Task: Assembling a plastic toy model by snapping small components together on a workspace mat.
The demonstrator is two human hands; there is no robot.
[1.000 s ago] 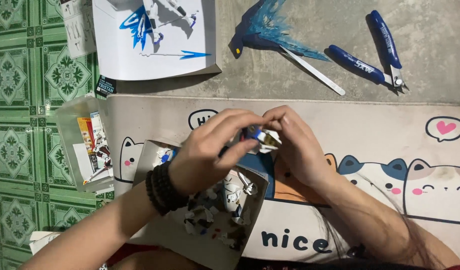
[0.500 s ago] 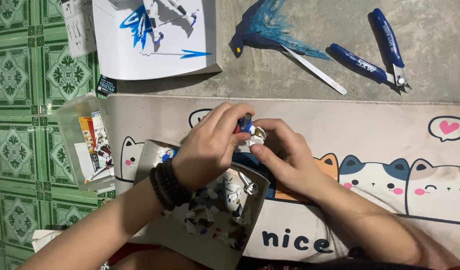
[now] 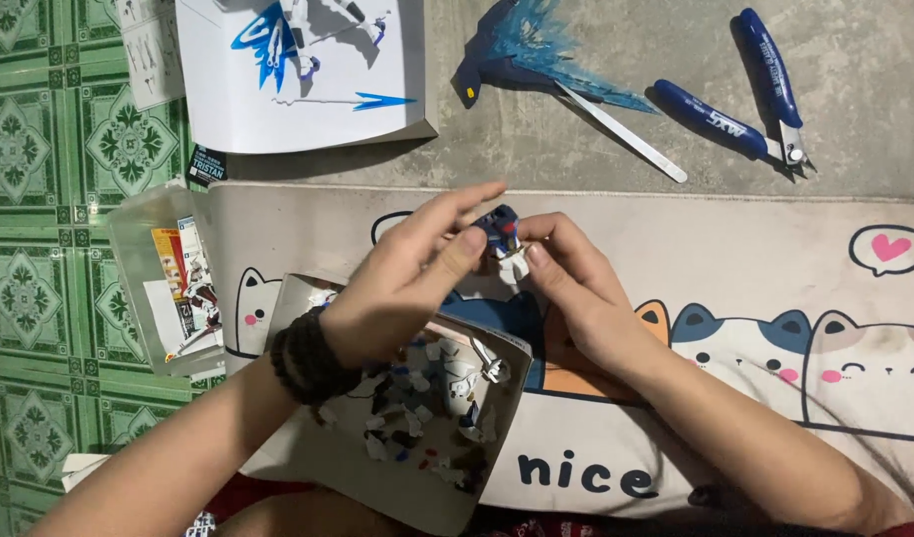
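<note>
Both my hands meet over a cat-patterned mat (image 3: 735, 249), pinching one small blue and white model piece (image 3: 503, 241). My left hand (image 3: 402, 283), with a dark bead bracelet at the wrist, grips the piece from the left with thumb and forefinger while its other fingers spread. My right hand (image 3: 576, 293) holds the piece from the right with its fingertips. Just below my hands lies an open cardboard box (image 3: 497, 438) holding several small white, blue and dark model parts.
Blue-handled nippers (image 3: 765, 99) and a blue feathery model part with a white rod (image 3: 556, 55) lie on the grey floor at the top. A white instruction sheet (image 3: 298, 109) lies top left. A clear plastic packet (image 3: 164, 283) rests on the green tiled floor (image 3: 39, 199) at left.
My hands and the small piece have shifted slightly. My left fingers have opened out, and the blue part of the piece now shows between my fingertips.
</note>
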